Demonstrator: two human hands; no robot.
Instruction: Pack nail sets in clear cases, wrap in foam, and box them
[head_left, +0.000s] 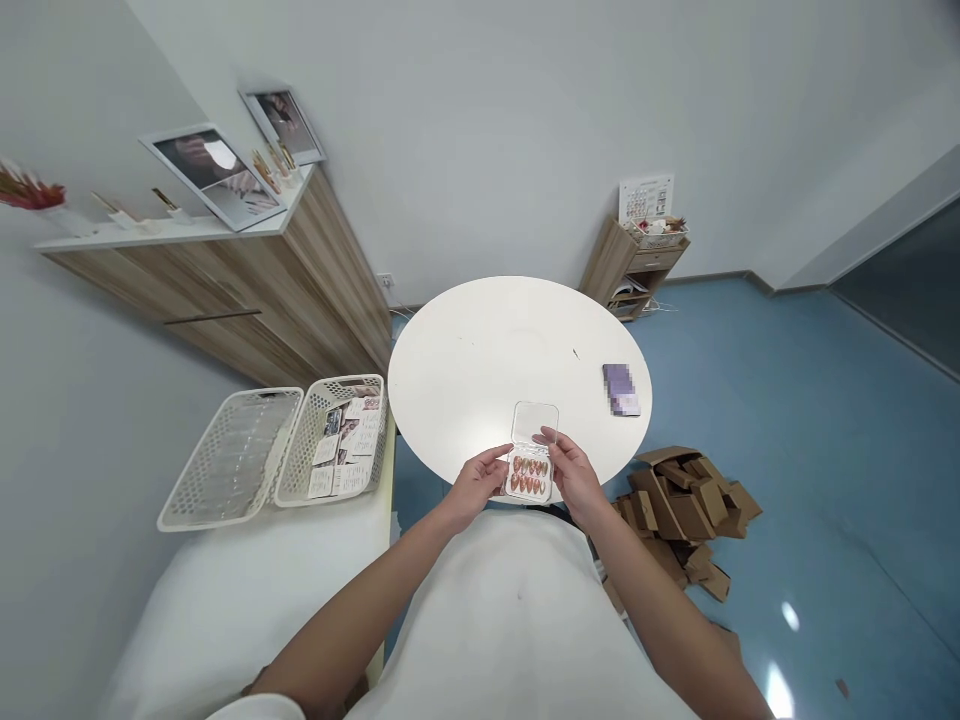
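Note:
A small clear plastic case point(532, 455) lies open at the near edge of a round white table point(495, 360), its lid folded back. Rows of reddish-brown press-on nails point(529, 474) fill its lower half. My left hand point(480, 482) grips the case's left side with curled fingers. On the right side, my right hand point(570, 472) pinches the case, thumb and forefinger at the hinge.
A purple card point(619, 388) rests on the table's right part. Two white mesh baskets point(277, 450) stand on a white surface at my left, one holding packets. Folded brown cartons point(686, 510) are piled on the blue floor at my right. A wooden cabinet point(300, 290) stands behind.

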